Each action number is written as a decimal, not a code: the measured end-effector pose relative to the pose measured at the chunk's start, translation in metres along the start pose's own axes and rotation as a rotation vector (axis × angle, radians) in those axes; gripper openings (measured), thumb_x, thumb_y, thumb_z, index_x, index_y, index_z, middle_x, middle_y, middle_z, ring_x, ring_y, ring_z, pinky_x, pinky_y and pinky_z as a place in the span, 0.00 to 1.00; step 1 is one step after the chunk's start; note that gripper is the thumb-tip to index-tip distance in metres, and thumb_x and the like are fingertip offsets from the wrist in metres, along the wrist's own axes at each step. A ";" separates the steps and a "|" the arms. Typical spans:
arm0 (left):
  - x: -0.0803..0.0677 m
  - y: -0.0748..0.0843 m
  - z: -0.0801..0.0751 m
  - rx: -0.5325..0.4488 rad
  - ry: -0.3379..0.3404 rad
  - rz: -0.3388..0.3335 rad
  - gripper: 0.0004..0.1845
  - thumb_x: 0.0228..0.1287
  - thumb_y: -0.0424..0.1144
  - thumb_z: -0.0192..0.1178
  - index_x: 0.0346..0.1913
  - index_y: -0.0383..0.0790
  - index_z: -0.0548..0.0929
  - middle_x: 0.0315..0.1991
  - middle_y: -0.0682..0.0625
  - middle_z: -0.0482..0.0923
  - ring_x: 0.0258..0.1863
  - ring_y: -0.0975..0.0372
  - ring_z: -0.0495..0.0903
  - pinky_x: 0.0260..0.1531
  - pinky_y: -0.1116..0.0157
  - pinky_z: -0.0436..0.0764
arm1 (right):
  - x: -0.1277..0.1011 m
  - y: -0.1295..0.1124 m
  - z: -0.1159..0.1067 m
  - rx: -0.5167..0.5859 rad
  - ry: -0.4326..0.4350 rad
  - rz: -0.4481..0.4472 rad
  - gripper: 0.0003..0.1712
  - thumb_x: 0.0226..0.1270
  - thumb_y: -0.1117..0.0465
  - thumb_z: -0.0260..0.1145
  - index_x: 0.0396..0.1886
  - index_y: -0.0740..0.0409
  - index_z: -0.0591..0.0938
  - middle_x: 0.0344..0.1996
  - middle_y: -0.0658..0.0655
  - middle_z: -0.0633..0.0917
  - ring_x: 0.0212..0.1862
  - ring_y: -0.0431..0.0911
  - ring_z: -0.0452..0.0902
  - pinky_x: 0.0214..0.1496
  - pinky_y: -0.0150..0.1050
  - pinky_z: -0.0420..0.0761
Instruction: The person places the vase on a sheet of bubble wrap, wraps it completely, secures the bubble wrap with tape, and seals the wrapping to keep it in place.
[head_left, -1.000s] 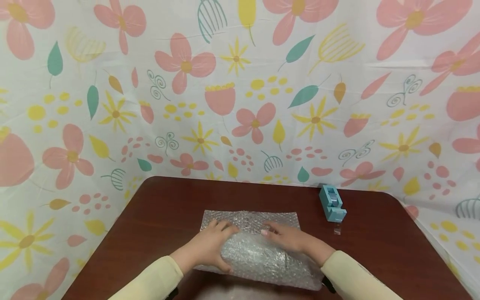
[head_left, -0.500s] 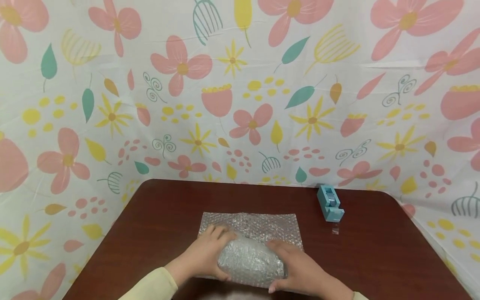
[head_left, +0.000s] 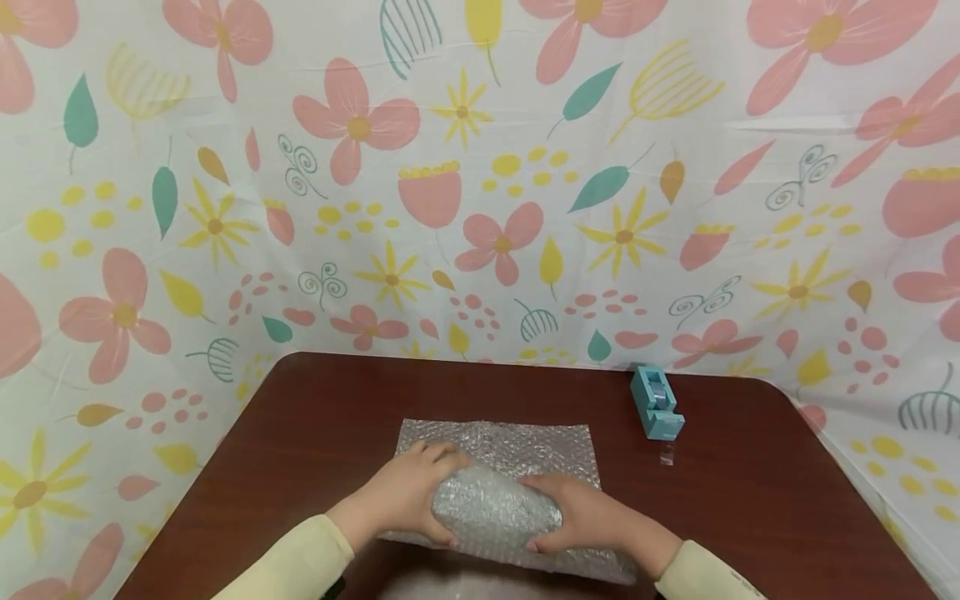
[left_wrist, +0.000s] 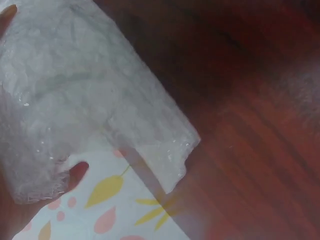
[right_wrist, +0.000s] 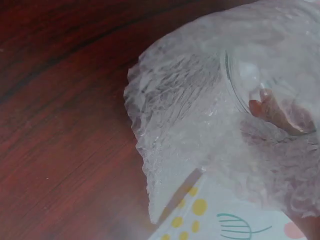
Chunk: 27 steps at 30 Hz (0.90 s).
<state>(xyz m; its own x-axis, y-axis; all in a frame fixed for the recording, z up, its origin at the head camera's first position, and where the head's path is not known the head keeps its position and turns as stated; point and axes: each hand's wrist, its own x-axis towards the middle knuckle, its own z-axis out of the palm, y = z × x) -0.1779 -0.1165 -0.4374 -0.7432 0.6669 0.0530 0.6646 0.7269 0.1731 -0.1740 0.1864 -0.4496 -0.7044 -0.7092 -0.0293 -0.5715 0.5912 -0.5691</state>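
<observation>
Both hands clasp a bundle rolled in bubble wrap [head_left: 497, 512], which lies between them on the brown table [head_left: 750, 508]. The left hand [head_left: 408, 500] curls round its left end, fingers over the top; the right hand [head_left: 581, 521] cups its right end. Through the wrap the right wrist view shows a clear glass rim [right_wrist: 240, 95]. A blue tape dispenser [head_left: 656, 403] stands well beyond the right hand.

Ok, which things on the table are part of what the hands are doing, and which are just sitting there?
In use:
bubble wrap, rolled around a glass
left hand and right hand, both gripping the roll

Lying about:
tape dispenser, apart at the far right
small clear piece beside it
</observation>
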 end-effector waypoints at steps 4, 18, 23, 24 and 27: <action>0.002 -0.002 -0.004 -0.009 -0.047 -0.025 0.55 0.40 0.68 0.78 0.73 0.51 0.72 0.70 0.45 0.75 0.66 0.47 0.78 0.63 0.43 0.80 | 0.006 0.002 0.000 0.074 -0.025 0.024 0.43 0.59 0.46 0.73 0.69 0.67 0.75 0.63 0.64 0.83 0.64 0.61 0.80 0.64 0.47 0.82; -0.003 0.025 -0.026 0.248 -0.065 -0.053 0.54 0.44 0.70 0.75 0.76 0.56 0.68 0.76 0.46 0.69 0.79 0.41 0.61 0.69 0.26 0.59 | 0.014 0.003 -0.003 0.275 -0.125 0.138 0.41 0.58 0.49 0.69 0.71 0.61 0.75 0.59 0.56 0.85 0.55 0.45 0.82 0.52 0.37 0.81; -0.007 0.045 -0.006 0.422 0.078 0.058 0.61 0.40 0.76 0.72 0.79 0.59 0.63 0.76 0.46 0.69 0.77 0.45 0.67 0.66 0.31 0.69 | 0.015 0.006 -0.003 0.349 -0.152 0.157 0.41 0.58 0.51 0.68 0.72 0.60 0.74 0.60 0.56 0.84 0.56 0.47 0.83 0.54 0.43 0.83; -0.007 0.049 -0.001 0.453 0.099 0.079 0.62 0.39 0.78 0.71 0.79 0.58 0.62 0.76 0.46 0.68 0.76 0.46 0.67 0.66 0.33 0.70 | 0.014 0.006 -0.003 0.358 -0.159 0.172 0.41 0.59 0.51 0.68 0.72 0.60 0.73 0.63 0.58 0.83 0.60 0.52 0.82 0.58 0.48 0.83; -0.002 0.056 0.011 0.533 0.118 0.124 0.65 0.36 0.82 0.67 0.80 0.58 0.60 0.77 0.47 0.66 0.77 0.48 0.67 0.66 0.35 0.73 | 0.014 0.006 -0.002 0.360 -0.171 0.205 0.44 0.59 0.50 0.67 0.74 0.64 0.71 0.70 0.64 0.77 0.69 0.64 0.74 0.66 0.62 0.78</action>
<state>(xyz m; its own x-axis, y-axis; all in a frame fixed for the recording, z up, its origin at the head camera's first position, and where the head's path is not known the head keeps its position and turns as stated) -0.1379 -0.0752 -0.4381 -0.6399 0.7524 0.1566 0.6720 0.6466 -0.3610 -0.1879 0.1809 -0.4512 -0.6906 -0.6626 -0.2899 -0.2227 0.5763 -0.7863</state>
